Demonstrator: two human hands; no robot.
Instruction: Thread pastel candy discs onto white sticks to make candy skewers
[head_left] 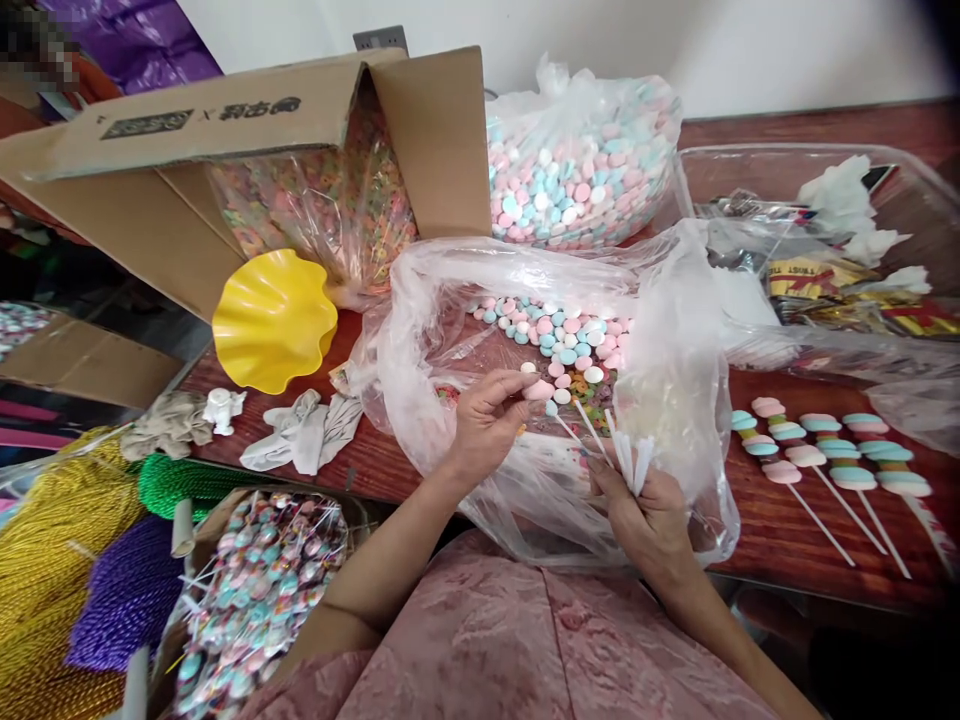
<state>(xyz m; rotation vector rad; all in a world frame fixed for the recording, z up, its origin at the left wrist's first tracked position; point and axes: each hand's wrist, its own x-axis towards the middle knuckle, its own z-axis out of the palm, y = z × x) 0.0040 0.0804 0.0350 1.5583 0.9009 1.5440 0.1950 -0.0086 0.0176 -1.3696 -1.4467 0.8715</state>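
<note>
Two hands are working above an open bag of candy.

The left hand is pinching a pink candy between thumb and fingertips, over the open bag. The right hand is closing its fingers around a bundle of white sticks, whose ends are fanning out just beside that candy. Loose candies in pink, blue and white are lying inside the bag, beyond the hands. On the table to the right, several skewers are lying side by side. A yellow bowl is resting to the left, near a box.
</note>
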